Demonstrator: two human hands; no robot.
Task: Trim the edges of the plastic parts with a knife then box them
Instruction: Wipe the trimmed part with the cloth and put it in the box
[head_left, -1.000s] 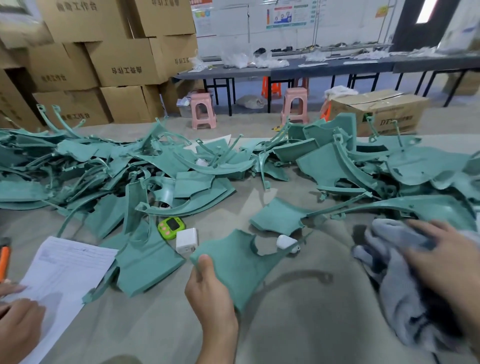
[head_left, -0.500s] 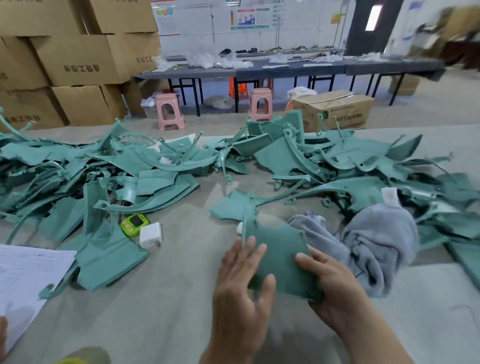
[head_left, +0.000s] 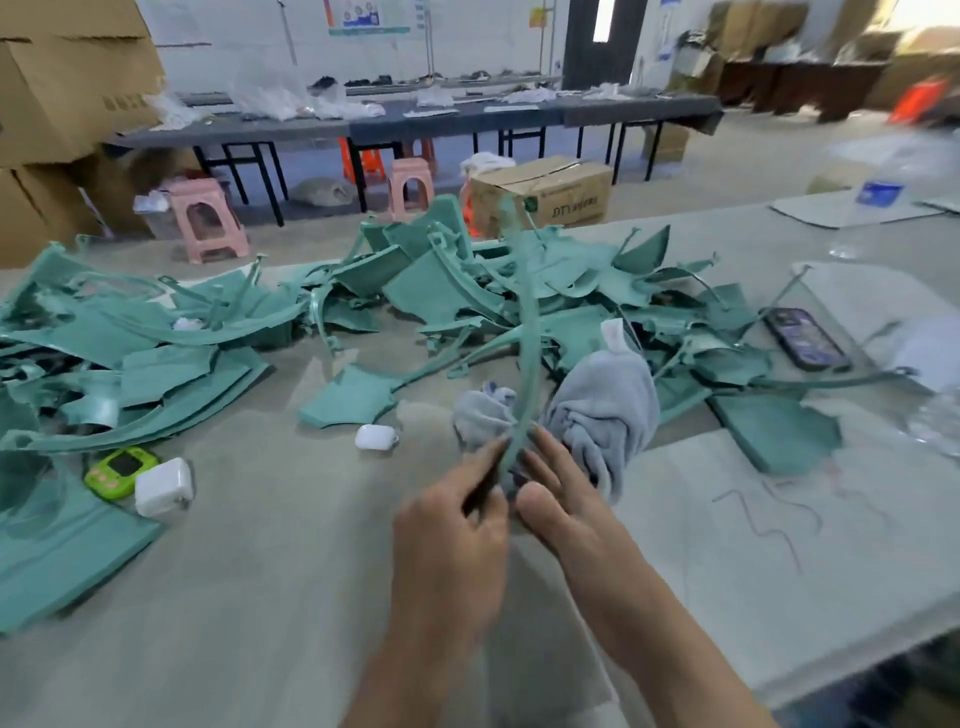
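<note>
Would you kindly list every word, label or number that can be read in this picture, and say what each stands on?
"DTY", then blurred characters: on the cardboard box on the floor beyond the table.
Wall posters: too blurred to read.
Blue bottle label: too blurred to read.
Print on the stacked cartons: too blurred to read.

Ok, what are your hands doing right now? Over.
Left hand and right hand grip green part, edge-on. No knife seen. Grey cloth just behind.

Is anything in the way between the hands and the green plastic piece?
No. The left hand and right hand already hold the green plastic piece between them; the grey cloth lies just behind it.
</note>
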